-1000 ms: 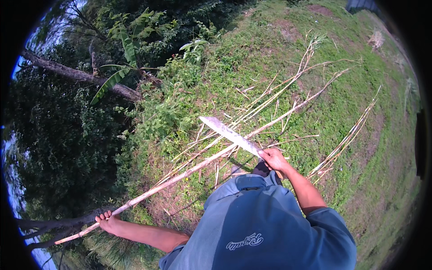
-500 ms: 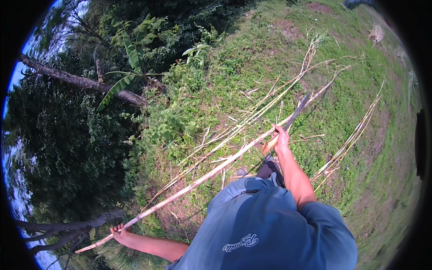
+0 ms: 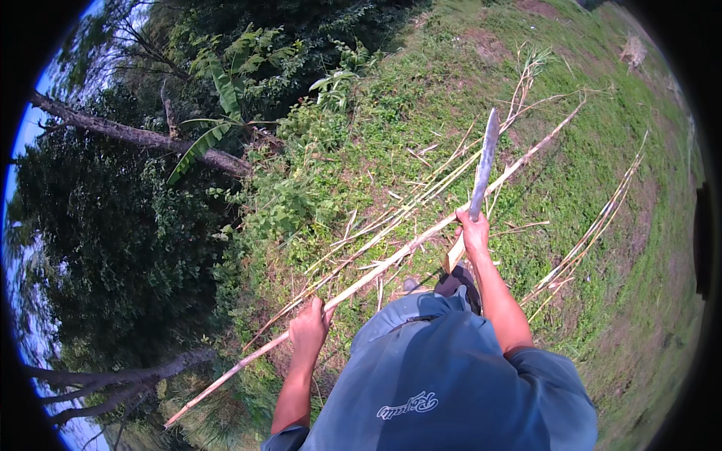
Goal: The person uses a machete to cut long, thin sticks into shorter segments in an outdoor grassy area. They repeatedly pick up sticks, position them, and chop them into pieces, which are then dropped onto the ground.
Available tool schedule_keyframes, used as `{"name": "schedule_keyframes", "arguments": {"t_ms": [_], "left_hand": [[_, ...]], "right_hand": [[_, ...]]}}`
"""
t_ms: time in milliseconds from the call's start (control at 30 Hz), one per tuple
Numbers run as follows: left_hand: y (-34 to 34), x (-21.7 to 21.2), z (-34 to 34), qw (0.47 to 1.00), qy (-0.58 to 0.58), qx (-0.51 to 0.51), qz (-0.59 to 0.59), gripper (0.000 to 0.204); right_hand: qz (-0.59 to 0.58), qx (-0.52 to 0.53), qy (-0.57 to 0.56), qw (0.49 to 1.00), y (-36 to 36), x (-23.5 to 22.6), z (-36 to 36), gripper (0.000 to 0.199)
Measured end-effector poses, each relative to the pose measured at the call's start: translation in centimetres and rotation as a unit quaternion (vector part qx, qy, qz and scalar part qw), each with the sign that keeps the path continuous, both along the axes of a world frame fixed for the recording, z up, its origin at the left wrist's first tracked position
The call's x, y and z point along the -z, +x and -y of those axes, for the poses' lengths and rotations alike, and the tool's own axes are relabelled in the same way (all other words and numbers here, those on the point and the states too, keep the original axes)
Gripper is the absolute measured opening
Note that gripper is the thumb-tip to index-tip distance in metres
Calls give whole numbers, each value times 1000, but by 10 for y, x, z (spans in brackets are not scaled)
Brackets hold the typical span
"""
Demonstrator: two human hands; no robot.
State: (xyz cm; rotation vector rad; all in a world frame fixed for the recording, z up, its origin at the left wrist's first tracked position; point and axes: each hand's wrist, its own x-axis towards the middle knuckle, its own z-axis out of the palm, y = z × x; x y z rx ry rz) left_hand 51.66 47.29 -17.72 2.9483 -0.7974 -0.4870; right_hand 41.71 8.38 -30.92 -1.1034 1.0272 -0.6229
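A long pale cane stalk (image 3: 387, 260) slants across in front of me, from low on the left to far on the right. My left hand (image 3: 308, 328) is closed around its lower half, and the thin end sticks out beyond my fist. My right hand (image 3: 474, 235) grips a machete by its light-brown handle (image 3: 454, 255). The grey machete blade (image 3: 485, 161) points up and away, crossing over the stalk. The stalk passes right at the fingers of my right hand; whether they also hold it I cannot tell.
Several cut stalks (image 3: 421, 201) lie on the weedy ground just beyond the cane. Another bundle of stalks (image 3: 598, 229) lies to the right. A leaning tree trunk (image 3: 139, 131), a banana plant (image 3: 226, 94) and dense bushes stand on the left. A shoe (image 3: 411, 285) shows below.
My left hand has moved up the stalk, nearer to my body. The machete blade has swung from pointing right to nearly straight ahead. The stalk's lower end has shifted slightly to the right.
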Motion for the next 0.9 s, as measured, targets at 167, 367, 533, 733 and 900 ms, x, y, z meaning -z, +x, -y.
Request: {"name": "schedule_keyframes", "arguments": {"t_ms": [167, 367, 533, 733, 900], "left_hand": [[19, -30, 18, 983, 9, 33, -181, 47], [15, -30, 51, 986, 12, 110, -122, 40], [12, -12, 40, 982, -44, 136, -127, 32], [-17, -30, 55, 991, 8, 106, -87, 24], [-24, -35, 53, 989, 6, 111, -94, 21]], "right_hand": [[-87, -137, -26, 986, -32, 7, -6, 18], [-133, -453, -188, 861, -42, -25, -41, 22], [-227, -355, -12, 907, -53, 24, -19, 31], [-251, -380, 5, 890, -55, 8, -1, 26], [-219, -446, -20, 868, -48, -25, -16, 20]]}}
